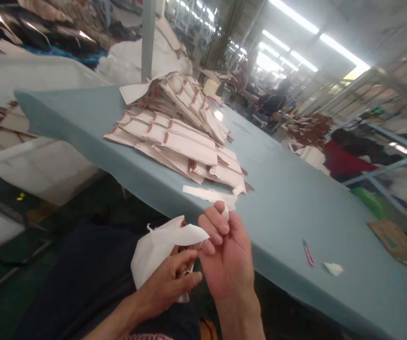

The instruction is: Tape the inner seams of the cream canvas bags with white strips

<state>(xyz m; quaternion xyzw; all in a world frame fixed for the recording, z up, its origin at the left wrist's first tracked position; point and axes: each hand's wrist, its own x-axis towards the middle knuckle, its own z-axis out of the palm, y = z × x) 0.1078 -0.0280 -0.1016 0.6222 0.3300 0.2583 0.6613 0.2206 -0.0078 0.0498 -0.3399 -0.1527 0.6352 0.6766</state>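
Observation:
My left hand [171,281] is closed on a folded white-backed piece [148,252] with brown showing at its edges, over my lap at the table's front edge. A loose white strip [185,234] curls off that piece toward my right hand [226,250]. The fingers of my right hand are bent shut on the strip's end, palm toward me, and a scrap of white shows by its thumb tip. Just beyond, a flat white strip [203,193] lies on the table. Part of the held piece is hidden behind my left fingers.
Stacks of white-backed, brown-edged pieces [189,144] lie on the blue-covered table [284,208]. A pink-handled tool [309,253], a white scrap [333,269] and cardboard [396,241] lie to the right. White bins [44,163] stand at left. People work in the blurred background.

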